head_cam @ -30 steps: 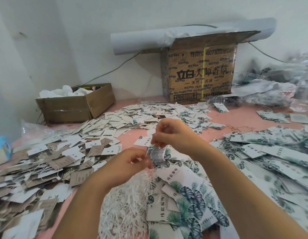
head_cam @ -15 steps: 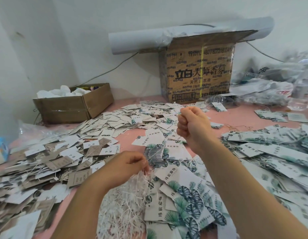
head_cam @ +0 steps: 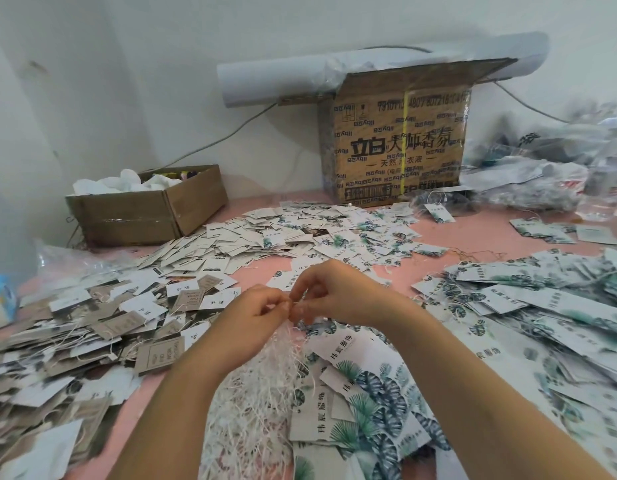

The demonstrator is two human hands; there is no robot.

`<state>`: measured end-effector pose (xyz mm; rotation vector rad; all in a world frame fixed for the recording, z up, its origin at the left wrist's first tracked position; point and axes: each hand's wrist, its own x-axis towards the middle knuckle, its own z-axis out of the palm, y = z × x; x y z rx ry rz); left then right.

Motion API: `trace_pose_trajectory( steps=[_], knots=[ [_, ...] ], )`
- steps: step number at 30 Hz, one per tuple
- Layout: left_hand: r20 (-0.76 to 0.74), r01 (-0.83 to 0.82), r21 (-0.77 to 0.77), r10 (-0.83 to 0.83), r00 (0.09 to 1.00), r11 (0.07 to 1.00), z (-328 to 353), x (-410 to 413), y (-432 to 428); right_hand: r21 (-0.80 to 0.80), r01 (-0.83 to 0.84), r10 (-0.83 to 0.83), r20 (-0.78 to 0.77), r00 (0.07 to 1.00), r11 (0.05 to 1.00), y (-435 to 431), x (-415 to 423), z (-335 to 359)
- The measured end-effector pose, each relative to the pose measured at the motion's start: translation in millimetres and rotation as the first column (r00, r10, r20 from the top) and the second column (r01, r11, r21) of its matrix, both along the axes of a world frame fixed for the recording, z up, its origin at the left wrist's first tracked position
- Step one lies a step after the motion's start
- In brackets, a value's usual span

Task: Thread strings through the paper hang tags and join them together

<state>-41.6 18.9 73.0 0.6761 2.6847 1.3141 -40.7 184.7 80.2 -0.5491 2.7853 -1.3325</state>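
Observation:
My left hand (head_cam: 257, 311) and my right hand (head_cam: 338, 294) meet fingertip to fingertip above the pink table (head_cam: 421, 271). Both pinch a thin white string between them; the string is barely visible. Under the hands lies a bundle of white strings (head_cam: 262, 393) spreading toward me. Leaf-printed hang tags (head_cam: 366, 386) lie heaped just right of the strings. Any tag held in the fingers is hidden by the hands.
Brown and white tags (head_cam: 103, 327) are piled on the left, more leaf tags (head_cam: 542, 306) on the right, and a spread of tags (head_cam: 317, 230) behind. A small open carton (head_cam: 144, 209) stands back left, a large printed carton (head_cam: 400, 143) at the wall, plastic bags (head_cam: 542, 181) back right.
My right hand, raised in a fist half a second ago, has come down and left to meet my left hand. The tag that hung between the hands is out of sight.

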Motion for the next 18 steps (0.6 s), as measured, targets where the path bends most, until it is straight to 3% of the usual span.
trace_pose_trajectory(
  steps=[6, 8, 13, 18],
  knots=[
    [-0.005, 0.038, 0.004, -0.038, 0.999, 0.999, 2, 3, 0, 0.091, 0.076, -0.068, -0.091, 0.994, 0.993, 7, 1, 5],
    [0.019, 0.074, 0.013, -0.074, 0.997, 0.997, 2, 3, 0, 0.020, 0.074, -0.072, -0.085, 0.994, 0.997, 11, 3, 7],
    [0.012, 0.069, 0.030, -0.069, 0.998, 0.997, 0, -1, -1, -0.352, 0.080, -0.022, 0.167, 0.986, 0.932, 13, 6, 7],
    [-0.003, 0.060, 0.048, -0.060, 0.998, 0.997, -3, -5, -2, -0.271, 0.148, -0.098, 0.191, 0.977, 0.951, 14, 6, 6]
  ],
)
